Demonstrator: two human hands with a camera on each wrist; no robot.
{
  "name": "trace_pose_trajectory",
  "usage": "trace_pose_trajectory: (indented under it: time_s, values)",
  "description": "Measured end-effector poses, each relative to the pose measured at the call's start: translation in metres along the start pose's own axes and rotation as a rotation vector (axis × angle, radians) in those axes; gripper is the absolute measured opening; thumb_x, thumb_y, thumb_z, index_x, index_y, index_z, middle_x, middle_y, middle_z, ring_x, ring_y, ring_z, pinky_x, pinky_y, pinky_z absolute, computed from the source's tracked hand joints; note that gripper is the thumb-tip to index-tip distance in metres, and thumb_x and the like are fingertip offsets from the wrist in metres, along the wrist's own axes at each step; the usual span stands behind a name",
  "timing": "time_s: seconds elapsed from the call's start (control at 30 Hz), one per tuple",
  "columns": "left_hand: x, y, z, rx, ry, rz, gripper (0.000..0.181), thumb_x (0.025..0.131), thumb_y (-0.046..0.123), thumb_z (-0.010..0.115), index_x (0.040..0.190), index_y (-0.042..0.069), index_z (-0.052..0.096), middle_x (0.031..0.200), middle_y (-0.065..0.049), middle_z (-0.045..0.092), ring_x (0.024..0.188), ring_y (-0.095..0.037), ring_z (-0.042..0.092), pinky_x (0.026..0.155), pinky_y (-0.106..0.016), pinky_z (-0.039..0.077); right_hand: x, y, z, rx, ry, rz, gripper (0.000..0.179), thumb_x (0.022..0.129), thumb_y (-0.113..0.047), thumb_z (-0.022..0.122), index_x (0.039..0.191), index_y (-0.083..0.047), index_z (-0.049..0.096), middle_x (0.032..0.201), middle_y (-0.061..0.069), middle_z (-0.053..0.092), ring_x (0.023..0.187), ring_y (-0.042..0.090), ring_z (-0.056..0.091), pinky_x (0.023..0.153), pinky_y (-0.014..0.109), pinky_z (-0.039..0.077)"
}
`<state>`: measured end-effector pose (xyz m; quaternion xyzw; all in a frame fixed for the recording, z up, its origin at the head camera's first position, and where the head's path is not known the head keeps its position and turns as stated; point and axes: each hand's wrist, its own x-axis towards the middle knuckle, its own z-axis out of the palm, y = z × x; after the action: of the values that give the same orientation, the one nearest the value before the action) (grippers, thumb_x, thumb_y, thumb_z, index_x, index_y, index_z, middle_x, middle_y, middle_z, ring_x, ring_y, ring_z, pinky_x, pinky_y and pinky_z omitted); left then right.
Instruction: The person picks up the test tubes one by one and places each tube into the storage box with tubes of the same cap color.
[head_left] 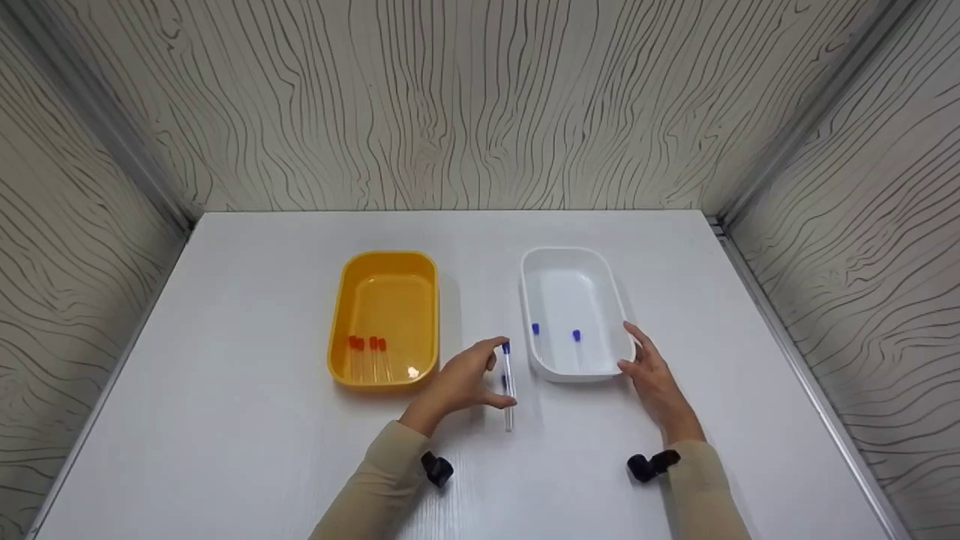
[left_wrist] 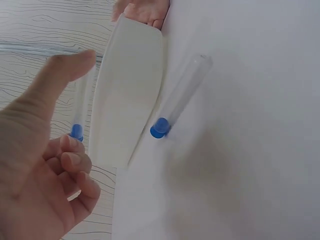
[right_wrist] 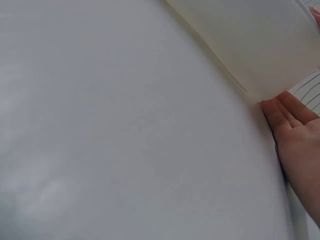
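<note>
In the head view my left hand [head_left: 465,379] pinches a clear test tube [head_left: 510,416] with a blue cap [head_left: 506,347], thumb near its lower part and fingers at the cap. The left wrist view shows this held tube [left_wrist: 81,102] between thumb and curled fingers. Below it, a second blue-capped test tube [left_wrist: 186,92] lies on the table, mostly hidden from the head camera. My right hand [head_left: 656,382] holds the near right corner of the white tray [head_left: 576,375], thumb at the rim. Blue-capped tubes [head_left: 577,335] lie inside that tray.
A yellow tray [head_left: 386,386] stands to the left, with several red-capped test tubes [head_left: 374,360] at its near end. Both trays sit on a white table [head_left: 247,315]. Wood-patterned panels [head_left: 450,105] enclose the back and sides.
</note>
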<state>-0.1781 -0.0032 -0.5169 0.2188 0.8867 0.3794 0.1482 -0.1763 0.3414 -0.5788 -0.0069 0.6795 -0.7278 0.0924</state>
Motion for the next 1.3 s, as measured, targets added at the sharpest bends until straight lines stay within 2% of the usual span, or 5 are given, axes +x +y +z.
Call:
trace_pose_trajectory:
  time_s: [0.17,0.37,0.77,1.07,1.3]
  values:
    - [0.005,0.010,-0.003,0.002,0.006,0.013,0.092,0.070,0.036,0.085,0.146,0.015,0.038,0.106,-0.014,0.059,0.086,-0.013,0.047,0.074,-0.019,0.044,0.000,-0.001,0.001,-0.006,0.016,0.008,0.072,0.095,0.000,0.050,0.155,-0.018,0.014,0.165,0.012,0.002,0.153,0.032,0.006,0.099,0.002,0.038]
    - [0.014,0.016,-0.006,0.035,0.058,0.081,0.092,0.068,0.036,0.086,0.144,0.012,0.041,0.096,-0.010,0.056,0.078,-0.009,0.041,0.068,-0.019,0.035,0.001,-0.002,0.003,-0.008,0.037,0.035,0.073,0.093,-0.001,0.052,0.154,-0.020,0.017,0.165,0.013,0.004,0.152,0.031,0.010,0.097,0.003,0.038]
    - [0.027,0.035,-0.008,-0.002,0.045,0.051,0.092,0.069,0.032,0.087,0.146,0.016,0.039,0.092,0.001,0.051,0.079,-0.008,0.044,0.068,-0.015,0.041,0.001,-0.002,0.002,-0.022,0.033,0.025,0.072,0.094,0.000,0.051,0.154,-0.020,0.017,0.164,0.011,0.010,0.147,0.024,0.019,0.099,0.004,0.040]
    - [0.041,0.046,-0.002,0.014,0.038,0.051,0.094,0.069,0.035,0.086,0.147,0.018,0.036,0.102,-0.002,0.059,0.090,-0.014,0.052,0.078,-0.017,0.045,0.000,-0.002,0.002,-0.020,0.019,0.025,0.072,0.095,-0.001,0.051,0.154,-0.021,0.015,0.165,0.010,0.004,0.152,0.031,0.008,0.098,0.002,0.039]
    - [0.053,0.051,0.005,0.043,0.043,0.101,0.094,0.068,0.037,0.086,0.146,0.015,0.039,0.093,-0.001,0.055,0.077,-0.007,0.044,0.069,-0.017,0.038,0.000,-0.004,0.003,0.006,0.018,0.014,0.072,0.094,0.001,0.050,0.154,-0.019,0.015,0.164,0.014,0.007,0.148,0.024,0.017,0.099,0.003,0.039]
